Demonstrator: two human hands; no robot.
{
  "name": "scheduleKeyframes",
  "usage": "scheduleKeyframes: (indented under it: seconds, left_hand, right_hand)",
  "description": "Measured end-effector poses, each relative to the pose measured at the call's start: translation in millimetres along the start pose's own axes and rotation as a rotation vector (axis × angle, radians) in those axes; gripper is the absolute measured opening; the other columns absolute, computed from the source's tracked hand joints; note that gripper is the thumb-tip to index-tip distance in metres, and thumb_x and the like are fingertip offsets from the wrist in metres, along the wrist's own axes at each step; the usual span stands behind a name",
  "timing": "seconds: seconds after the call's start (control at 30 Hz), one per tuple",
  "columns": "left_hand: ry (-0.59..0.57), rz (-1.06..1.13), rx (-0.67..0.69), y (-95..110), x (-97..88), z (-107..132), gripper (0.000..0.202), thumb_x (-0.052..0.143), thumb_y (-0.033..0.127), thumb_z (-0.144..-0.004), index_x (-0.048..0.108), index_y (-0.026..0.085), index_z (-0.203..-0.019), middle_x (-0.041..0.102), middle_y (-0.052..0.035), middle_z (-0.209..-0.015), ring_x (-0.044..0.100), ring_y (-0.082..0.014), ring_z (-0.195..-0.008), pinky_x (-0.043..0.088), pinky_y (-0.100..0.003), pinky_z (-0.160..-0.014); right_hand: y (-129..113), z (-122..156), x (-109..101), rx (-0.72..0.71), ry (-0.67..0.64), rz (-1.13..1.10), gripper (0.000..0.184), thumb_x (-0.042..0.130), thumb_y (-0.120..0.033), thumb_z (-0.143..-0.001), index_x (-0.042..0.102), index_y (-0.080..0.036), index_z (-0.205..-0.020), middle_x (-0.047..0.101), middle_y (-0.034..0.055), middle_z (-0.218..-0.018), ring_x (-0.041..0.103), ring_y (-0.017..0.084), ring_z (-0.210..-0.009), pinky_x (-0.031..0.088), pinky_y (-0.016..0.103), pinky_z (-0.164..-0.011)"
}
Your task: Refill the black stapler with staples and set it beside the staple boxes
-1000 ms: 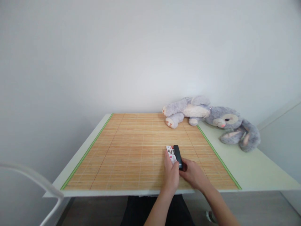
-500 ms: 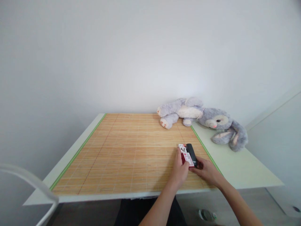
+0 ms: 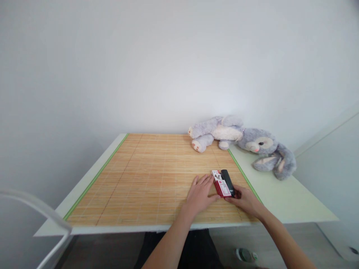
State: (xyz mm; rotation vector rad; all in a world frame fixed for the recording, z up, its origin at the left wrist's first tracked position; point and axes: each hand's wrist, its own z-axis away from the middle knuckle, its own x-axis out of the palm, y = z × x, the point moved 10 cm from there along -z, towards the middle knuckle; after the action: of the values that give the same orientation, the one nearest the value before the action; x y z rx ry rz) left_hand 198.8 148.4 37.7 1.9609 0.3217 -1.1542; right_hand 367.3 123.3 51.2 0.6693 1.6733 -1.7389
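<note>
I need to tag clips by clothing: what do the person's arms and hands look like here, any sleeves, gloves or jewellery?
Both forearms are bare up to the frame edge, with no sleeves in view. The left hand and right hand wear no gloves, rings or watch that can be seen.

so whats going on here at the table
A person sits at a table covered by a bamboo mat. The right hand rests at the near end of a small red and white box with a black stapler-like tool lying against it. The left hand lies flat and open on the mat just left of the box, thumb near its edge. A grey plush rabbit lies at the far right.
</note>
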Motion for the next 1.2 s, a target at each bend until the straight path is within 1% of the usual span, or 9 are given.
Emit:
scheduleKeyframes:
  seconds: [0.17, 0.23, 0.37, 0.53, 0.7, 0.83, 0.93, 1.07, 1.2]
  left_hand:
    - [0.0, -0.001, 0.002, -3, 1.5, 0, 0.073, 0.051, 0.057, -0.098, 0.028, 0.03, -0.161, 0.032, -0.0044, -0.168, 0.026, -0.0217, -0.156, 0.012, -0.05, -0.13]
    - [0.0, 0.009, 0.014, -3, 1.9, 0, 0.077, 0.053, 0.06, -0.096, 0.027, 0.029, -0.161, 0.031, -0.0047, -0.168, 0.026, -0.0216, -0.156, 0.012, -0.049, -0.13]
    - [-0.002, 0.034, 0.016, -1, 2.4, -1, 0.091, 0.055, 0.073, -0.088, 0.025, 0.028, -0.162, 0.029, -0.0064, -0.169, 0.027, -0.0248, -0.156, 0.012, -0.05, -0.13]
    - [0.023, 0.019, -0.026, -3, 2.6, -1, 0.081, 0.044, 0.07, -0.095, 0.025, 0.029, -0.162, 0.031, -0.0061, -0.168, 0.028, -0.023, -0.156, 0.014, -0.049, -0.13]
    - [0.017, 0.001, 0.003, -4, 7.5, -2, 0.077, 0.041, 0.067, -0.098, 0.025, 0.028, -0.162, 0.03, -0.0064, -0.169, 0.026, -0.0211, -0.157, 0.014, -0.049, -0.13]
    - [0.017, 0.004, -0.007, -5, 9.3, -2, 0.091, 0.05, 0.072, -0.093, 0.016, 0.026, -0.164, 0.03, -0.0086, -0.168, 0.026, -0.0225, -0.156, 0.016, -0.048, -0.13]
    - [0.028, 0.01, 0.001, -4, 7.7, -2, 0.096, 0.057, 0.069, -0.091, 0.01, 0.028, -0.165, 0.029, -0.008, -0.169, 0.027, -0.0227, -0.156, 0.017, -0.048, -0.13]
    - [0.036, 0.012, 0.012, -1, 4.4, -1, 0.086, 0.057, 0.066, -0.093, 0.019, 0.033, -0.163, 0.03, -0.005, -0.169, 0.028, -0.0233, -0.156, 0.016, -0.05, -0.13]
    - [0.048, 0.033, 0.009, 0, 0.9, 0, 0.081, 0.057, 0.066, -0.093, 0.025, 0.034, -0.16, 0.033, -0.0043, -0.167, 0.03, -0.0231, -0.155, 0.017, -0.049, -0.129]
  right_hand:
    - [-3, 1, -1, 0.004, 0.014, 0.053, 0.041, 0.072, -0.053, -0.075, 0.076, -0.02, -0.099, 0.066, 0.0002, -0.068, 0.057, 0.019, -0.066, 0.043, 0.028, -0.062]
    - [-2, 1, -1, 0.008, 0.027, 0.069, 0.041, 0.072, -0.054, -0.076, 0.076, -0.02, -0.099, 0.066, 0.0007, -0.068, 0.057, 0.02, -0.066, 0.043, 0.028, -0.062]
    - [3, 0, 2, 0.015, 0.042, 0.101, 0.043, 0.072, -0.057, -0.076, 0.076, -0.02, -0.099, 0.067, 0.002, -0.071, 0.058, 0.02, -0.068, 0.043, 0.029, -0.063]
    - [15, -2, 7, 0.005, 0.031, 0.117, 0.051, 0.071, -0.065, -0.076, 0.075, -0.02, -0.101, 0.067, 0.0024, -0.071, 0.057, 0.02, -0.067, 0.041, 0.028, -0.061]
    - [33, -6, 12, 0.009, 0.013, 0.133, 0.056, 0.069, -0.067, -0.078, 0.073, -0.02, -0.108, 0.068, 0.0025, -0.075, 0.058, 0.02, -0.07, 0.042, 0.029, -0.064]
    - [41, -9, 16, 0.014, -0.011, 0.159, 0.057, 0.067, -0.068, -0.08, 0.072, -0.02, -0.111, 0.068, 0.0025, -0.078, 0.059, 0.021, -0.072, 0.04, 0.029, -0.065]
    - [43, -10, 18, 0.011, -0.015, 0.176, 0.055, 0.066, -0.067, -0.082, 0.072, -0.021, -0.11, 0.068, 0.0022, -0.077, 0.058, 0.02, -0.071, 0.039, 0.03, -0.065]
    - [45, -10, 18, 0.008, -0.008, 0.176, 0.055, 0.066, -0.068, -0.082, 0.071, -0.022, -0.112, 0.068, 0.0023, -0.079, 0.058, 0.02, -0.071, 0.039, 0.03, -0.065]
    - [44, -9, 17, 0.016, -0.001, 0.159, 0.054, 0.067, -0.066, -0.08, 0.072, -0.021, -0.109, 0.068, 0.0023, -0.078, 0.058, 0.02, -0.071, 0.041, 0.03, -0.066]
